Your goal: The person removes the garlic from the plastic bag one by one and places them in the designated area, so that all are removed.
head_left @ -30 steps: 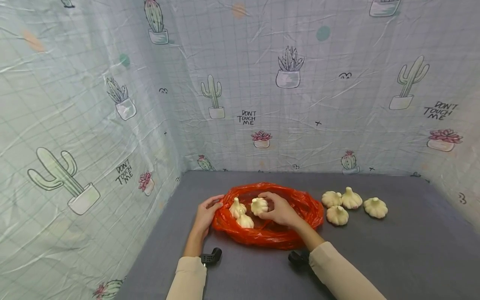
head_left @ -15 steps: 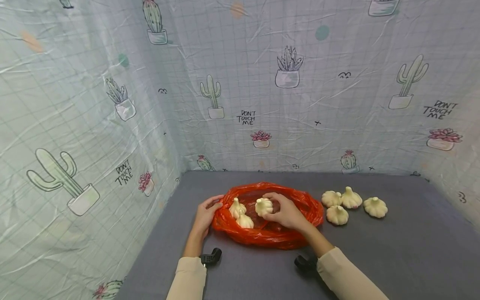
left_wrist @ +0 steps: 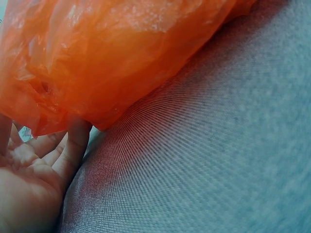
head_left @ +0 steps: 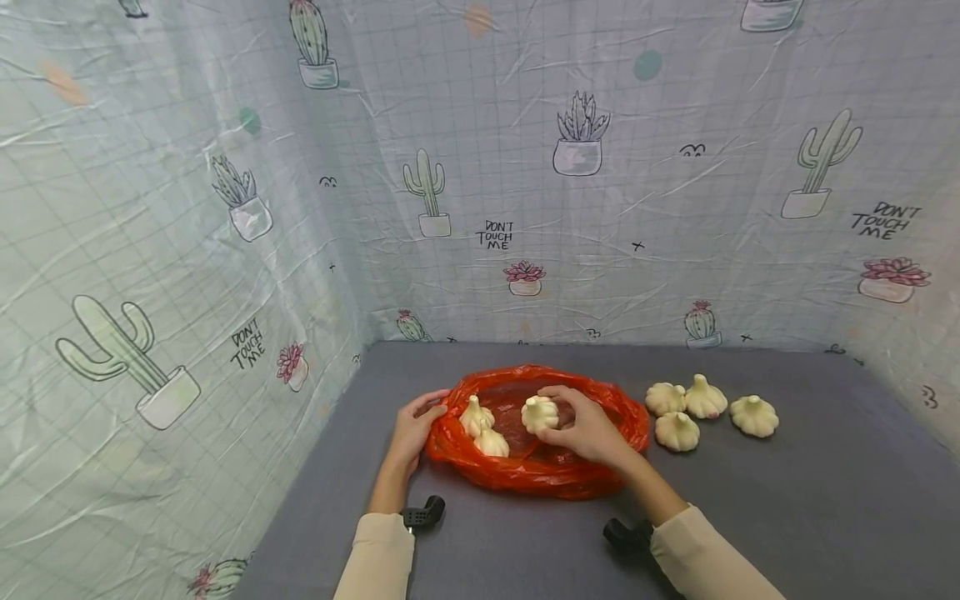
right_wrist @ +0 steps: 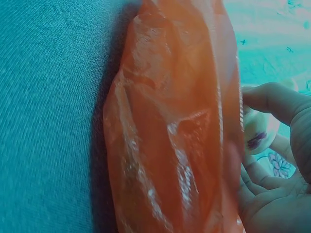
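Observation:
Near the middle of the table, a red plastic bag (head_left: 525,477) lies with its mouth spread wide. My left hand (head_left: 411,427) holds the bag's left rim, thumb and fingers at the plastic; in the left wrist view its fingertips are partly hidden by the bag. Over the bag's opening, my right hand (head_left: 588,429) grips a garlic bulb (head_left: 539,414) between thumb and fingers, stem towards the upper left. Two other bulbs, one garlic bulb (head_left: 476,416) and another garlic bulb (head_left: 492,443), sit inside at the left. In the right wrist view, the bag wall partly covers the held bulb (right_wrist: 260,131).
Right of the bag, several garlic bulbs (head_left: 677,432) lie on the grey table (head_left: 787,500), most grouped together and one garlic bulb (head_left: 754,416) slightly apart. A cactus-print curtain (head_left: 645,208) stands behind and along the left side.
My right hand has shifted to the right over the bag with the garlic bulb in its grip, away from the two bulbs inside. The left hand stays at the rim.

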Tool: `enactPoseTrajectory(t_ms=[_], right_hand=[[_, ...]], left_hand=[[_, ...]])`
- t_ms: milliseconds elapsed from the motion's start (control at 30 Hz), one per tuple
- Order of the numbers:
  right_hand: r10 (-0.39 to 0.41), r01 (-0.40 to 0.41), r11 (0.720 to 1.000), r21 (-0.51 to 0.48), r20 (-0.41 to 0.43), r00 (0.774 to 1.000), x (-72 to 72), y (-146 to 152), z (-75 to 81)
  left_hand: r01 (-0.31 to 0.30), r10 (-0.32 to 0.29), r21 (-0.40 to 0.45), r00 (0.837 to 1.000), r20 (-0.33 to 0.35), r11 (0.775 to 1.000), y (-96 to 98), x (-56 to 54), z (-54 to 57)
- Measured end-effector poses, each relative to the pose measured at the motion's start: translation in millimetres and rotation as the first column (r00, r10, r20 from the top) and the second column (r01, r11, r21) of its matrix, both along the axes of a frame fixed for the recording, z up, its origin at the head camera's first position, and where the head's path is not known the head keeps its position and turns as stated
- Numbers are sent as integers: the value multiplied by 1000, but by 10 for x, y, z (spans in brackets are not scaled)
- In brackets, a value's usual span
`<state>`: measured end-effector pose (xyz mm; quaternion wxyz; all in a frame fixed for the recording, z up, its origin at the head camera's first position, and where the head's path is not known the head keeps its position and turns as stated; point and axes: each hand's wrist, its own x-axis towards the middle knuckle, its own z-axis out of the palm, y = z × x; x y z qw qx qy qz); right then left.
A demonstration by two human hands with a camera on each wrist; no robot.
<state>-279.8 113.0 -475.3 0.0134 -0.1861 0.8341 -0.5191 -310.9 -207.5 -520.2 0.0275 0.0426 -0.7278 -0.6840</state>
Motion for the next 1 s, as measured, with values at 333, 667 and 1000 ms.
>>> enactPoseTrajectory(t_ms=[333, 667, 1000], right_hand=[[6, -6, 1000, 25, -13, 1000, 99, 171, 68], [-14, 15, 999, 52, -20, 1000, 173, 368, 62], [-6, 8, 1000, 28, -56, 998, 223, 604, 84]], left_hand=[[-3, 3, -9, 1000, 4, 1000, -7, -3, -10], [-1, 1, -10, 1000, -3, 1000, -5, -8, -4], [10, -10, -3, 1000, -3, 1000, -9, 1, -10]])
